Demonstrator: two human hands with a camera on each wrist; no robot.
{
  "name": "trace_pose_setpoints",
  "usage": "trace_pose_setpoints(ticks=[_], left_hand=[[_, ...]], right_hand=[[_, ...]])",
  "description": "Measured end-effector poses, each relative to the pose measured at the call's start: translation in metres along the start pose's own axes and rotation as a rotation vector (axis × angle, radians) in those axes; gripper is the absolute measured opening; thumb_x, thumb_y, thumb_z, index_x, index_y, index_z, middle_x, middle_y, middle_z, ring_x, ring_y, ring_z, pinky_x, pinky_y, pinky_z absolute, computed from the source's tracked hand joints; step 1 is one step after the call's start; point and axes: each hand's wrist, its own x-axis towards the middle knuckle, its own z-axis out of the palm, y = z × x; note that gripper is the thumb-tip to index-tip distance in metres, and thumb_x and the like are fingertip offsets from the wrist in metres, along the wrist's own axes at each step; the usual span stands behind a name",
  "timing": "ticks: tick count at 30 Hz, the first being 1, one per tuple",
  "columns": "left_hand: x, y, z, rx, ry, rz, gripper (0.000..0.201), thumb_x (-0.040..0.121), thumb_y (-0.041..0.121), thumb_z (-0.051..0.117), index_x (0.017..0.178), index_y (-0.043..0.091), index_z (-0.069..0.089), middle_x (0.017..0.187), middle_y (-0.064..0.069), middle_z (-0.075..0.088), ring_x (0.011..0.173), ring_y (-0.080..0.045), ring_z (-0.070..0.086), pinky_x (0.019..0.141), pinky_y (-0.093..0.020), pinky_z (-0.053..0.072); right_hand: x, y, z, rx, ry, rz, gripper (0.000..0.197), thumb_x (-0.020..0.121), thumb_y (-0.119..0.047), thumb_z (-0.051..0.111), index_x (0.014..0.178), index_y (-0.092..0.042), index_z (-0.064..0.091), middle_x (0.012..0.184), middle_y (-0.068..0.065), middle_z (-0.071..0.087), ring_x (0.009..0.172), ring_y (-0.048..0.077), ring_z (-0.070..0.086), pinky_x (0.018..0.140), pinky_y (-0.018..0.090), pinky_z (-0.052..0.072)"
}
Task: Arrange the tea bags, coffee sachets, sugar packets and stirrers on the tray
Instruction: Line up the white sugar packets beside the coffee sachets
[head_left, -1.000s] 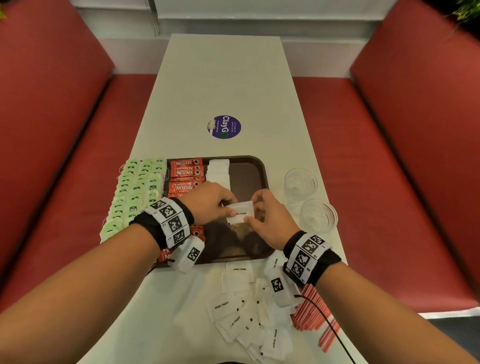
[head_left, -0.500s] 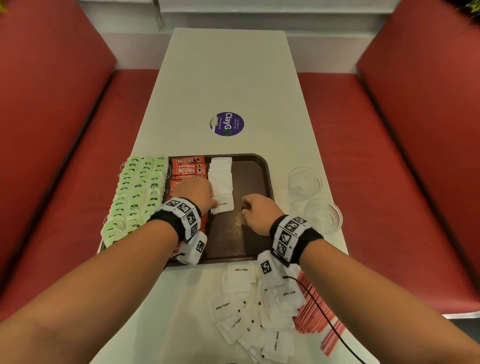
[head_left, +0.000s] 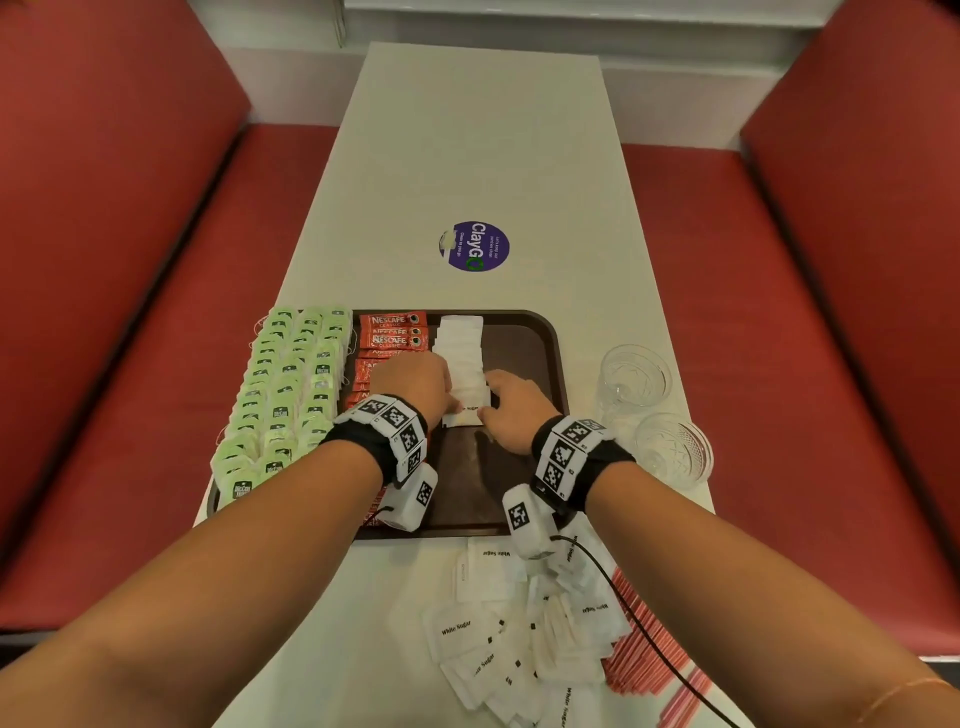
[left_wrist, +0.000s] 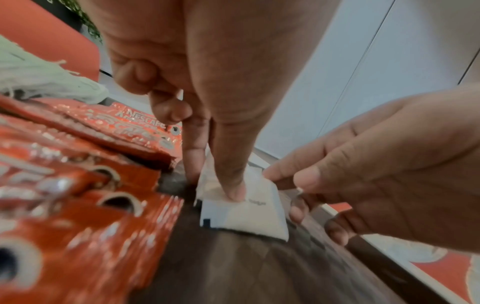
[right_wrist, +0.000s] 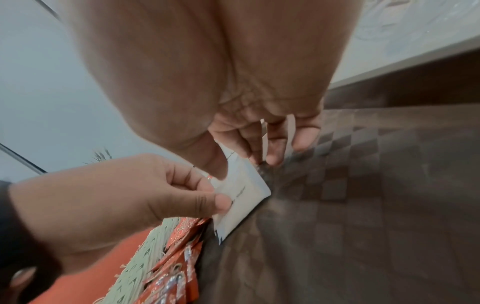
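Observation:
A dark brown tray (head_left: 524, 353) holds rows of green tea bags (head_left: 291, 384), red coffee sachets (head_left: 392, 332) and white sugar packets (head_left: 462, 353). The nearest sugar packet (head_left: 462, 415) (left_wrist: 249, 218) (right_wrist: 241, 197) lies flat at the near end of the white row. My left hand (head_left: 441, 400) pinches its left side, thumb (left_wrist: 235, 193) pressing on top. My right hand (head_left: 491, 410) pinches its right edge with thumb (right_wrist: 221, 164) and fingertips (right_wrist: 257, 156). Loose sugar packets (head_left: 498, 639) and red stirrers (head_left: 644, 654) lie on the table near me.
Two clear glasses (head_left: 634, 379) (head_left: 672, 452) stand right of the tray, close to the table's right edge. A purple sticker (head_left: 474, 247) marks the table beyond the tray. Red benches (head_left: 104, 312) flank the table. The tray's right part (head_left: 519, 467) is bare.
The sugar packet held up between both hands a second ago now lies at the near end of the white row. My right hand has come back to its right edge.

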Motion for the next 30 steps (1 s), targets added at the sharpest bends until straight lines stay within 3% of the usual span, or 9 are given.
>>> trace_pose_setpoints(ticks=[2, 3, 6, 8, 10, 14, 19, 25, 30], left_hand=[[0.002, -0.004, -0.002, -0.088, 0.077, -0.011, 0.027, 0.085, 0.049, 0.07, 0.094, 0.024, 0.063, 0.091, 0.003, 0.065, 0.087, -0.02, 0.062, 0.081, -0.037, 0.053], [0.005, -0.007, -0.004, -0.138, 0.117, -0.034, 0.024, 0.089, 0.047, 0.066, 0.096, 0.025, 0.063, 0.093, 0.004, 0.065, 0.089, -0.021, 0.062, 0.081, -0.037, 0.052], [0.021, -0.015, -0.006, -0.155, 0.133, -0.079, 0.021, 0.097, 0.031, 0.057, 0.109, 0.021, 0.07, 0.108, -0.003, 0.07, 0.098, -0.026, 0.065, 0.08, -0.035, 0.05], [0.03, -0.017, -0.003, -0.108, 0.074, -0.072, 0.024, 0.097, 0.022, 0.053, 0.112, 0.016, 0.071, 0.112, -0.008, 0.07, 0.099, -0.028, 0.066, 0.075, -0.033, 0.047], [0.035, -0.015, 0.0, -0.094, 0.035, -0.069, 0.026, 0.096, 0.018, 0.052, 0.113, 0.013, 0.07, 0.113, -0.009, 0.07, 0.099, -0.029, 0.066, 0.072, -0.032, 0.046], [0.042, -0.008, 0.004, -0.103, -0.011, -0.07, 0.03, 0.095, 0.015, 0.053, 0.121, 0.011, 0.067, 0.121, -0.01, 0.067, 0.107, -0.029, 0.065, 0.084, -0.035, 0.051], [0.047, -0.013, 0.004, -0.165, 0.083, -0.096, 0.029, 0.093, 0.012, 0.054, 0.117, 0.015, 0.069, 0.117, -0.007, 0.068, 0.104, -0.029, 0.065, 0.088, -0.038, 0.054], [0.049, -0.009, 0.005, -0.327, 0.063, -0.058, 0.048, 0.09, 0.004, 0.053, 0.136, 0.017, 0.058, 0.129, -0.007, 0.064, 0.116, -0.027, 0.061, 0.1, -0.042, 0.05], [0.052, -0.008, 0.0, -0.309, 0.132, -0.048, 0.036, 0.09, 0.006, 0.05, 0.122, 0.013, 0.066, 0.117, -0.01, 0.068, 0.106, -0.03, 0.064, 0.09, -0.038, 0.053]], right_hand=[[0.002, -0.001, -0.003, 0.031, 0.027, 0.015, 0.045, 0.092, -0.018, 0.055, 0.137, -0.015, 0.053, 0.134, 0.009, 0.059, 0.126, 0.036, 0.05, 0.107, 0.045, 0.043], [0.004, -0.001, -0.005, 0.045, 0.03, 0.029, 0.055, 0.093, -0.019, 0.054, 0.147, -0.014, 0.042, 0.139, 0.012, 0.056, 0.131, 0.036, 0.048, 0.109, 0.044, 0.042], [0.01, -0.004, -0.008, 0.089, 0.01, 0.048, 0.07, 0.098, -0.019, 0.051, 0.158, -0.012, 0.016, 0.151, 0.013, 0.045, 0.137, 0.03, 0.046, 0.104, 0.03, 0.04], [0.012, -0.009, -0.01, 0.123, 0.009, 0.034, 0.063, 0.099, -0.013, 0.05, 0.156, -0.008, 0.022, 0.149, 0.013, 0.047, 0.133, 0.029, 0.049, 0.093, 0.023, 0.036], [0.014, -0.013, -0.011, 0.169, 0.014, 0.0, 0.056, 0.097, -0.01, 0.051, 0.15, -0.01, 0.033, 0.14, 0.011, 0.054, 0.128, 0.029, 0.053, 0.089, 0.022, 0.037], [0.019, -0.013, -0.003, 0.22, -0.002, -0.039, 0.05, 0.093, -0.01, 0.054, 0.142, -0.015, 0.042, 0.125, 0.007, 0.063, 0.111, 0.024, 0.061, 0.083, 0.027, 0.043], [0.022, -0.007, 0.001, 0.26, 0.029, -0.053, 0.056, 0.091, -0.012, 0.054, 0.145, -0.017, 0.037, 0.123, 0.003, 0.062, 0.108, 0.022, 0.062, 0.086, 0.031, 0.049], [0.031, -0.008, -0.002, 0.322, 0.025, -0.066, 0.05, 0.089, -0.009, 0.056, 0.137, -0.018, 0.045, 0.121, 0.003, 0.065, 0.108, 0.021, 0.064, 0.09, 0.036, 0.053], [0.036, -0.011, -0.006, 0.328, 0.032, -0.065, 0.055, 0.089, -0.007, 0.055, 0.142, -0.016, 0.043, 0.126, 0.005, 0.063, 0.112, 0.021, 0.061, 0.091, 0.033, 0.049]])
